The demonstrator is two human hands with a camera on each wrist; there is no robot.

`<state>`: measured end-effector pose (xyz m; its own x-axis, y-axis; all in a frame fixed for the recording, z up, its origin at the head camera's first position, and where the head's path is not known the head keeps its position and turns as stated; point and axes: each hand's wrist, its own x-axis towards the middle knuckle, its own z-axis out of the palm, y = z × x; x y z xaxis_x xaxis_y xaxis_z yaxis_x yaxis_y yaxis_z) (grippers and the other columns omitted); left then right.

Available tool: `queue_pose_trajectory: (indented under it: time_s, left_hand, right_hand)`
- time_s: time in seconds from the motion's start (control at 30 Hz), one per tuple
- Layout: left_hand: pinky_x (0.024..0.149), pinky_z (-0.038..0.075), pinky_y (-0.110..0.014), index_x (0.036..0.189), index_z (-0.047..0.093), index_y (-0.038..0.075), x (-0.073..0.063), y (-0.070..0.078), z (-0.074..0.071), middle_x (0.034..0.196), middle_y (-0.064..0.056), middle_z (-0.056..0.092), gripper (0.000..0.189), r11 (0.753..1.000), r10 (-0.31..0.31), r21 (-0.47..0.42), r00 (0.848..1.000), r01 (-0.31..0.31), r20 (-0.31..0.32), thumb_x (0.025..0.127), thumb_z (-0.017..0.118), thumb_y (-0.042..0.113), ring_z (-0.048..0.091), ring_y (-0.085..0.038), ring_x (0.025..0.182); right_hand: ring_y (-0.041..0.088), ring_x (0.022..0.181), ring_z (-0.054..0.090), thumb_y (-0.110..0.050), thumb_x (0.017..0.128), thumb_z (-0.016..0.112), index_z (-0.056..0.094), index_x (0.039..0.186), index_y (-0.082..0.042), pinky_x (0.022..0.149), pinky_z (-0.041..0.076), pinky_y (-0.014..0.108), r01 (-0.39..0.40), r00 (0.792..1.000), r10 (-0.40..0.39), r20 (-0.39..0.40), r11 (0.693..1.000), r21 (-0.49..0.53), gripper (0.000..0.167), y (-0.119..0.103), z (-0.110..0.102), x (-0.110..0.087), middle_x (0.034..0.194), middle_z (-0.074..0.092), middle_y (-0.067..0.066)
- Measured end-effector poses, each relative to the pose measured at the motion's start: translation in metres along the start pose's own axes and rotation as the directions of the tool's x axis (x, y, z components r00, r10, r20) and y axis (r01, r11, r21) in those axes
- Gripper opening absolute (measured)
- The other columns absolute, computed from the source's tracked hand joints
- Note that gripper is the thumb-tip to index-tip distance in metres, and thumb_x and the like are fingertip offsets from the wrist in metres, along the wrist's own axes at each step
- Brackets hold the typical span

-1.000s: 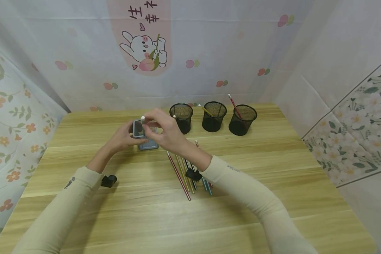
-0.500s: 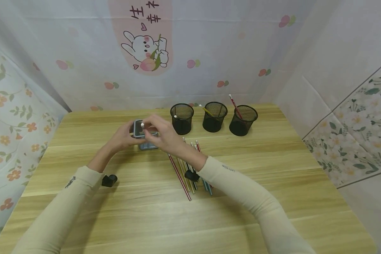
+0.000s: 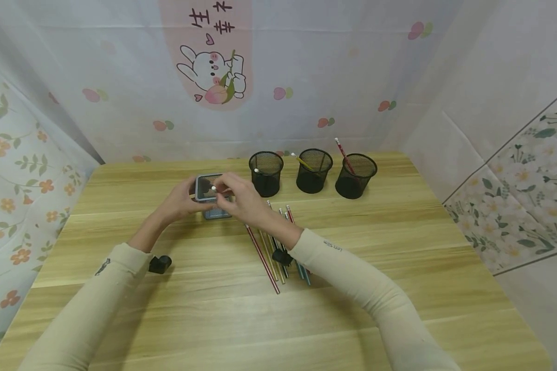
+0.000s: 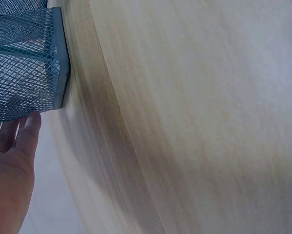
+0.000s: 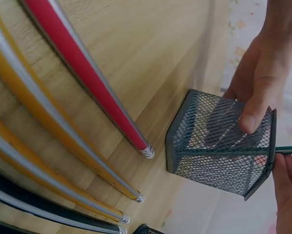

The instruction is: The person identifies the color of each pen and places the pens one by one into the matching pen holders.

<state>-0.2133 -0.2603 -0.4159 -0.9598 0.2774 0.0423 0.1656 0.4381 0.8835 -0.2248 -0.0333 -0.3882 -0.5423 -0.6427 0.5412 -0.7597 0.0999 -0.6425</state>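
Observation:
My left hand (image 3: 178, 198) holds a square grey-blue mesh pen holder (image 3: 217, 213) upright on the wooden table; in the right wrist view its thumb lies along one mesh wall. My right hand (image 3: 241, 198) is over the holder's mouth, pinching a pencil near its white eraser end (image 3: 213, 188). Seen from the right wrist, this green pencil (image 5: 284, 148) runs down inside the mesh holder (image 5: 219, 146), its top end sticking out past the rim by the right fingertips. In the left wrist view, the left fingers (image 4: 29, 131) touch the holder's side.
Behind stand three round black mesh cups: left (image 3: 266, 178), middle (image 3: 312, 178) and right (image 3: 353, 180), each with a pencil in it. Several loose pencils, among them a red pencil (image 3: 262, 257), lie under the right forearm. Black devices sit by both wrists.
My right hand has moved down with the pencil, whose eraser end now sits lower and slightly further right at the holder. The left hand stays on the holder.

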Motion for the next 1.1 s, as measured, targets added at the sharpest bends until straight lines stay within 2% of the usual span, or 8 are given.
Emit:
queue_pose_trajectory:
  time_s: [0.23, 0.4, 0.63, 0.9, 1.1]
  left_hand:
    - [0.105, 0.041, -0.057, 0.137, 0.045, -0.008, -0.001, 0.0, 0.001, 0.133, -0.026, 0.054, 0.065, 0.999, 0.022, 0.026, 1.0, -0.022, 0.001, 0.086, 0.083, 0.007, 0.049, -0.045, 0.129]
    - [0.104, 0.042, -0.057, 0.136, 0.046, -0.008, -0.001, -0.002, 0.002, 0.135, -0.026, 0.054, 0.064, 0.999, 0.029, 0.023, 1.0, -0.029, -0.007, 0.086, 0.083, 0.007, 0.049, -0.045, 0.129]
    - [0.1, 0.045, -0.052, 0.133, 0.049, -0.006, 0.001, -0.004, 0.002, 0.131, -0.024, 0.058, 0.063, 0.998, 0.028, 0.049, 0.999, -0.027, -0.025, 0.085, 0.086, 0.011, 0.055, -0.039, 0.121]
    - [0.104, 0.043, -0.052, 0.133, 0.05, -0.004, 0.004, -0.004, 0.002, 0.131, -0.023, 0.059, 0.065, 0.999, 0.01, 0.048, 1.0, -0.008, -0.029, 0.083, 0.088, 0.013, 0.054, -0.038, 0.124]
    - [0.104, 0.043, -0.053, 0.131, 0.05, -0.004, 0.002, -0.003, 0.002, 0.132, -0.022, 0.059, 0.063, 0.998, 0.006, 0.065, 1.0, -0.004, -0.027, 0.083, 0.087, 0.015, 0.054, -0.039, 0.125]
  right_hand:
    - [0.019, 0.1, 0.06, 0.004, 0.094, 0.065, 0.059, 0.109, 0.002, 0.088, 0.051, 0.02, -0.001, 0.999, 0.003, 0.033, 0.998, -0.057, 0.016, 0.0, -0.002, -0.001, 0.107, 0.059, 0.01]
    - [0.022, 0.101, 0.061, 0.0, 0.093, 0.068, 0.059, 0.114, 0.001, 0.089, 0.05, 0.021, 0.0, 0.999, 0.003, 0.038, 0.998, -0.065, 0.023, 0.0, -0.007, -0.005, 0.108, 0.06, 0.012]
    - [0.024, 0.097, 0.06, 0.003, 0.092, 0.068, 0.058, 0.112, 0.002, 0.085, 0.054, 0.024, -0.013, 1.0, 0.013, -0.002, 0.999, -0.042, 0.023, 0.002, -0.017, -0.011, 0.105, 0.06, 0.017]
    - [0.017, 0.086, 0.062, 0.005, 0.091, 0.068, 0.058, 0.109, 0.003, 0.078, 0.057, 0.03, -0.001, 0.999, -0.001, -0.044, 0.999, -0.047, 0.021, 0.004, -0.032, -0.021, 0.095, 0.06, 0.009]
    - [0.012, 0.083, 0.062, 0.004, 0.091, 0.068, 0.059, 0.11, 0.001, 0.074, 0.057, 0.029, -0.019, 0.999, 0.017, -0.042, 0.999, -0.05, 0.021, 0.007, -0.041, -0.027, 0.093, 0.06, 0.006]
